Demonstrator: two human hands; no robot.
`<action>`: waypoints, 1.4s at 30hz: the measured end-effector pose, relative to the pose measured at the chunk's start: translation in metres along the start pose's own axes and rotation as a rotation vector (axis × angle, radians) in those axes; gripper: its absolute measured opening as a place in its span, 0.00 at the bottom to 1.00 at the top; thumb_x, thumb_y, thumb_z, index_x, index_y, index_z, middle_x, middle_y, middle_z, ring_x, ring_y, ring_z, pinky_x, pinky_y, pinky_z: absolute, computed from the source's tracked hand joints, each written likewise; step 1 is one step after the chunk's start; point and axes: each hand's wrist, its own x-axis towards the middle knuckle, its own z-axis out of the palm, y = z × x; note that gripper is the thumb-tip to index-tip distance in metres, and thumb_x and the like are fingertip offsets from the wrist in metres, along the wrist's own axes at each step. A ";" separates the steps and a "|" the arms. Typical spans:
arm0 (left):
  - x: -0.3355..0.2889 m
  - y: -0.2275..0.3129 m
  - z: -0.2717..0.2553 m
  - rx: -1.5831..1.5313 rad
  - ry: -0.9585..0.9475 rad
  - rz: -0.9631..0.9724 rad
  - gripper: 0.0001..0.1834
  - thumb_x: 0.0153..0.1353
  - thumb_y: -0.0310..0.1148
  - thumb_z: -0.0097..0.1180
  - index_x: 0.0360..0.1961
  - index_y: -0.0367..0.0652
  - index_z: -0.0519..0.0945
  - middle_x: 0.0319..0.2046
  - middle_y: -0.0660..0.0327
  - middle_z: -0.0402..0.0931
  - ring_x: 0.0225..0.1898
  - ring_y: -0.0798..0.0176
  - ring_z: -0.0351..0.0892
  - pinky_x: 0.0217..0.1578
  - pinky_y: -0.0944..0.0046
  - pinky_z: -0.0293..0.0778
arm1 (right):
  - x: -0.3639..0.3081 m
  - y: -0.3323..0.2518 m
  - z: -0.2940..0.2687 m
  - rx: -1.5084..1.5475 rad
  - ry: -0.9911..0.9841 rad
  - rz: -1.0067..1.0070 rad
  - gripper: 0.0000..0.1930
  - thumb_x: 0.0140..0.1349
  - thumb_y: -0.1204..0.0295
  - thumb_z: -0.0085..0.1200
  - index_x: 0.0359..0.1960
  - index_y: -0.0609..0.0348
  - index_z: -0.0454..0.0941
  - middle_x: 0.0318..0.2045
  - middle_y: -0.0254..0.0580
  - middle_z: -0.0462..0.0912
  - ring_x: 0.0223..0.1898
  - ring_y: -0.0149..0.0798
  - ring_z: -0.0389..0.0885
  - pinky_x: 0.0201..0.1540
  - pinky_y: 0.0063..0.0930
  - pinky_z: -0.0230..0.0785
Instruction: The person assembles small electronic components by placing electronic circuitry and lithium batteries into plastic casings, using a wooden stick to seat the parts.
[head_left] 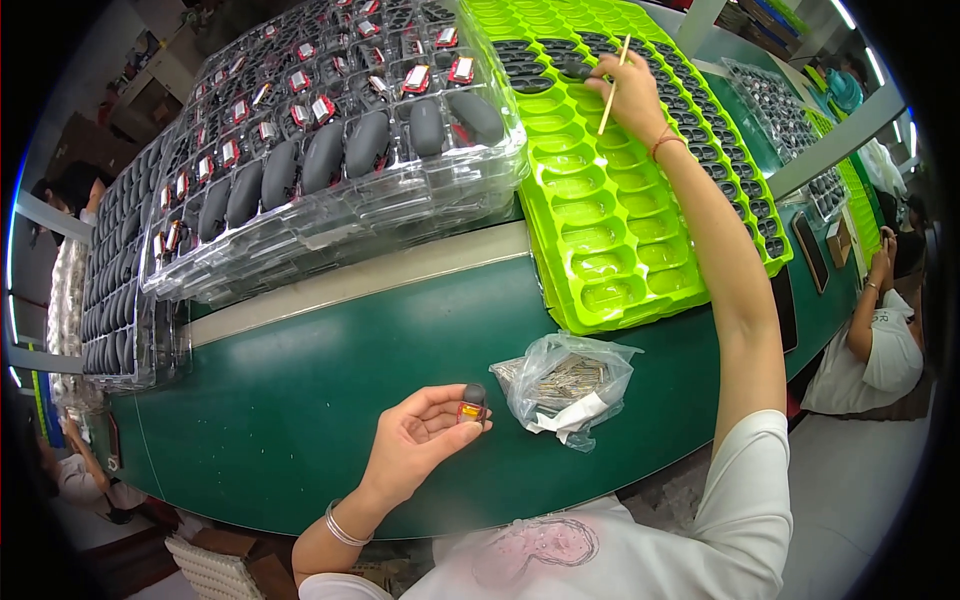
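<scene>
My left hand (pixel 420 435) is raised over the green table, thumb and fingers pinching a small dark rounded housing (pixel 475 397) with a red-edged, yellow electronic part showing inside. Stretched far forward, my right hand (pixel 630 92) has a thin pale wooden stick (pixel 612 95) gripped in it. Its fingertips are at a dark oval shell (pixel 578 69) over the bright green moulded tray (pixel 640 225); whether they grip this shell too is unclear. Dark oval pieces fill many of the tray's far and right pockets. The pockets nearest me hold none.
A clear plastic bag (pixel 570 385) of small metal pins lies on the green table (pixel 300 400). Stacked clear trays (pixel 330 235) at the left carry dark housings and red-and-white electronic parts. A phone (pixel 810 250) rests at the right. Other people sit at both sides.
</scene>
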 end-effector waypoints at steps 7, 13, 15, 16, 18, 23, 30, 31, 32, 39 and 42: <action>-0.017 0.017 -0.021 -0.002 0.113 0.288 0.24 0.57 0.19 0.65 0.55 0.31 0.73 0.48 0.49 0.80 0.49 0.58 0.82 0.54 0.60 0.77 | -0.035 -0.176 -0.165 0.800 -0.291 0.229 0.06 0.58 0.78 0.63 0.36 0.65 0.81 0.39 0.42 0.87 0.34 0.28 0.84 0.40 0.23 0.76; -0.015 0.019 -0.023 -0.099 0.026 0.315 0.25 0.58 0.19 0.63 0.57 0.29 0.71 0.48 0.48 0.79 0.51 0.56 0.82 0.54 0.60 0.78 | -0.123 -0.269 -0.201 1.033 -0.470 -0.058 0.13 0.50 0.79 0.68 0.36 0.64 0.79 0.44 0.50 0.81 0.36 0.48 0.81 0.37 0.35 0.76; -0.015 0.019 -0.018 -0.096 0.032 0.174 0.26 0.59 0.19 0.63 0.58 0.28 0.70 0.49 0.48 0.80 0.53 0.57 0.81 0.54 0.61 0.78 | -0.134 -0.277 -0.197 1.023 -0.453 -0.061 0.13 0.50 0.79 0.69 0.37 0.63 0.79 0.43 0.49 0.81 0.37 0.48 0.81 0.37 0.36 0.75; -0.015 0.019 -0.016 -0.097 0.040 0.168 0.26 0.59 0.19 0.63 0.58 0.28 0.70 0.49 0.48 0.80 0.53 0.57 0.81 0.54 0.61 0.78 | -0.136 -0.278 -0.193 1.028 -0.437 -0.068 0.15 0.49 0.78 0.70 0.39 0.63 0.80 0.43 0.51 0.83 0.38 0.48 0.82 0.40 0.34 0.76; -0.014 0.017 -0.013 -0.067 0.026 0.056 0.26 0.60 0.20 0.63 0.58 0.28 0.70 0.50 0.47 0.80 0.53 0.59 0.81 0.54 0.62 0.78 | -0.142 -0.283 -0.189 1.038 -0.424 -0.075 0.16 0.49 0.78 0.71 0.40 0.63 0.81 0.42 0.52 0.85 0.39 0.47 0.84 0.42 0.33 0.77; -0.017 0.011 -0.014 -0.098 -0.008 0.029 0.25 0.63 0.25 0.62 0.60 0.31 0.70 0.51 0.49 0.81 0.48 0.66 0.81 0.48 0.68 0.78 | -0.154 -0.296 -0.186 1.239 -0.416 0.131 0.22 0.50 0.80 0.69 0.50 0.63 0.81 0.43 0.51 0.85 0.44 0.51 0.85 0.47 0.36 0.79; -0.013 0.009 -0.012 -0.116 0.015 0.007 0.32 0.58 0.45 0.67 0.57 0.38 0.72 0.45 0.51 0.83 0.42 0.67 0.83 0.37 0.70 0.78 | -0.159 -0.295 -0.190 1.447 -0.558 0.433 0.25 0.56 0.82 0.65 0.57 0.65 0.75 0.46 0.50 0.82 0.46 0.42 0.85 0.50 0.32 0.80; -0.013 0.010 -0.011 -0.114 0.016 -0.007 0.32 0.58 0.46 0.68 0.57 0.38 0.72 0.45 0.51 0.83 0.42 0.67 0.82 0.37 0.70 0.78 | -0.159 -0.295 -0.190 1.449 -0.557 0.435 0.25 0.56 0.82 0.65 0.57 0.65 0.75 0.46 0.50 0.82 0.46 0.42 0.85 0.50 0.32 0.80; -0.013 0.010 -0.011 -0.112 0.017 -0.008 0.32 0.58 0.46 0.68 0.57 0.38 0.72 0.45 0.51 0.83 0.42 0.67 0.82 0.37 0.70 0.78 | -0.158 -0.294 -0.191 1.520 -0.592 0.467 0.25 0.58 0.82 0.64 0.58 0.66 0.73 0.47 0.50 0.81 0.47 0.40 0.85 0.51 0.31 0.80; -0.013 0.006 -0.013 -0.165 -0.021 0.007 0.32 0.58 0.45 0.67 0.58 0.37 0.72 0.46 0.49 0.81 0.41 0.66 0.82 0.36 0.69 0.79 | -0.159 -0.291 -0.194 1.647 -0.671 0.577 0.25 0.60 0.82 0.61 0.60 0.66 0.71 0.47 0.49 0.80 0.46 0.38 0.85 0.51 0.31 0.80; -0.013 0.009 -0.008 -0.115 -0.002 -0.029 0.33 0.58 0.45 0.66 0.58 0.36 0.72 0.46 0.48 0.81 0.40 0.66 0.82 0.36 0.68 0.80 | -0.155 -0.287 -0.194 1.427 -0.602 0.358 0.25 0.58 0.82 0.62 0.59 0.66 0.72 0.45 0.49 0.81 0.43 0.39 0.85 0.46 0.30 0.80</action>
